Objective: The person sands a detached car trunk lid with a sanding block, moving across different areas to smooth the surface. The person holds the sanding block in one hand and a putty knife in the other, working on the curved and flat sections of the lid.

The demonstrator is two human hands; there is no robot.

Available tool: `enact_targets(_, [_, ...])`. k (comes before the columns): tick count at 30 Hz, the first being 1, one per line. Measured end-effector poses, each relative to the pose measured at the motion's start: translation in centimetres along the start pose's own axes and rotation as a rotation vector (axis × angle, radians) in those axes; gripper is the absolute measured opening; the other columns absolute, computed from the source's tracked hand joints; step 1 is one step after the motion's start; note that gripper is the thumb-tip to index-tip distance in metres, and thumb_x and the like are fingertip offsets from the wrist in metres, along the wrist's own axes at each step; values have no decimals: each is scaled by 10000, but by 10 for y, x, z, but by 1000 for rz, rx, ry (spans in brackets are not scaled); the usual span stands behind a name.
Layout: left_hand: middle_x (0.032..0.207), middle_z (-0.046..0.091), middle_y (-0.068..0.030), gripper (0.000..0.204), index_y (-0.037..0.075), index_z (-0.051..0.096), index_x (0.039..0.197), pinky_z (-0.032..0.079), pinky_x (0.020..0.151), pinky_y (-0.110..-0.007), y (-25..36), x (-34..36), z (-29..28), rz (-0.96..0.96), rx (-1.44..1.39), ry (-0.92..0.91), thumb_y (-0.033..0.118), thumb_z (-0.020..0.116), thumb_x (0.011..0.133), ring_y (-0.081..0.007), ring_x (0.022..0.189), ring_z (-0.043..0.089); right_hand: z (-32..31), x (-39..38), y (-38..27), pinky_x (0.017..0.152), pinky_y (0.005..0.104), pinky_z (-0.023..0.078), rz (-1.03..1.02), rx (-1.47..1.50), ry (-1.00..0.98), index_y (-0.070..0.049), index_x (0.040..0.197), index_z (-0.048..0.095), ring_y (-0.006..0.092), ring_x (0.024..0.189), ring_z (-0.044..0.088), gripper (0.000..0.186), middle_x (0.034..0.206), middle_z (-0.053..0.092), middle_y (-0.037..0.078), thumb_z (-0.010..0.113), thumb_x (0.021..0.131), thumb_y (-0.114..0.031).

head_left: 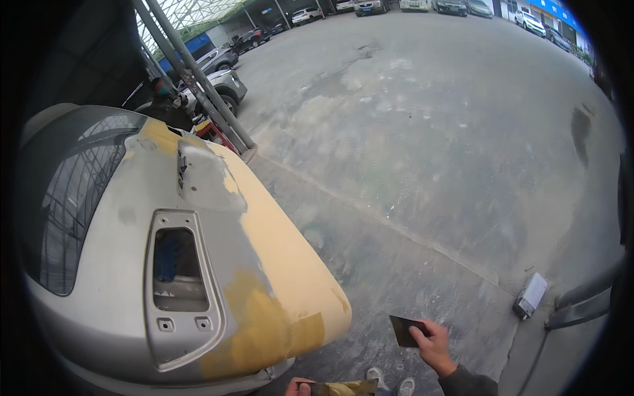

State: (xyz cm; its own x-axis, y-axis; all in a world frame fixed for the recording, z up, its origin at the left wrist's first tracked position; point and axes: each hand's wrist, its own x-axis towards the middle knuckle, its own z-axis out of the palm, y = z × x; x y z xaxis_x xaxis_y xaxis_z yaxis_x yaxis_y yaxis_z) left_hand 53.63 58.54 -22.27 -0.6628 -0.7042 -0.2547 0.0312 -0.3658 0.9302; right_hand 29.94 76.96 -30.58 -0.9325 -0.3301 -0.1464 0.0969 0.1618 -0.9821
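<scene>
My right hand (434,344) pinches a thin, dark, square putty spreader (400,330), held off to the right of the car body. At the lower edge, the fingers of my left hand (299,388) are closed on a flat putty board (345,388) smeared with yellow-brown filler; part of it is cut off by the frame. Left of both hands stands a silver car body (105,244) with a tail-light opening (179,267). Its corner carries pale yellow filler (281,244), with a darker, fresher-looking filler patch (254,323) lower down near my left hand.
A metal post (198,79) rises behind the car, near a person (168,109) and a red cart (214,134). On the concrete floor (422,165) at right lies a white-grey box (530,296), beside a dark metal bar (581,310). Several parked cars (373,6) line the far side.
</scene>
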Motion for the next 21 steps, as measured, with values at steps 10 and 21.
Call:
enact_targets(10, [946, 722, -112, 295, 42, 593, 1111, 536, 791, -342, -48, 41, 89, 87, -14, -19, 326, 518, 1143, -205, 854, 680, -66, 35, 42, 712, 251, 526, 98, 198, 29, 50, 1031, 755, 62, 786, 644, 151, 870, 733, -10, 762, 973, -89])
enact_targets(21, [1005, 666, -69, 318, 37, 627, 1043, 492, 836, -331, -209, 90, 101, 382, 187, 230, 325, 525, 1134, -157, 913, 586, -59, 131, 136, 687, 250, 512, -83, 402, -49, 34, 980, 737, 56, 762, 635, 152, 880, 729, -2, 713, 1012, -113])
